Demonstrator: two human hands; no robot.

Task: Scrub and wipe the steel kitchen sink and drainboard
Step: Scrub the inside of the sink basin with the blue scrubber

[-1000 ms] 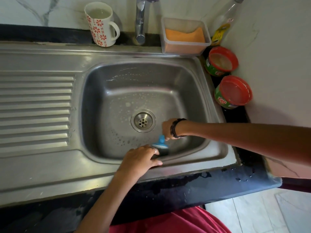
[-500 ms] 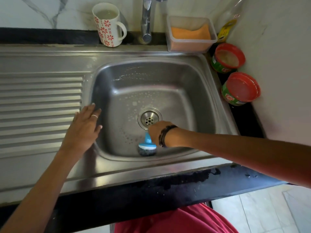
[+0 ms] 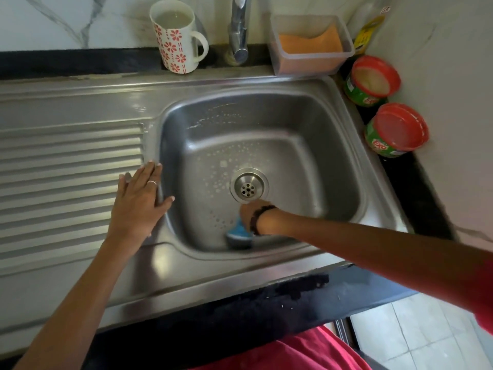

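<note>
Left hand (image 3: 138, 204) now flat with straight fingers on the rim between drainboard (image 3: 66, 188) and sink (image 3: 306, 161), right hand (image 3: 253, 213) still gripping blue scrubber (image 3: 238, 233) at the basin's near edge.

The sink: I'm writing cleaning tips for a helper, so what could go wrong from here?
1. The full mug stands on the ledge just behind the sink; a wide scrub stroke could tip it.
2. The left hand rests flat on the wet rim and may slip.
3. The right hand holds the brush near the drain, so loosened dirt could clog it.
</note>
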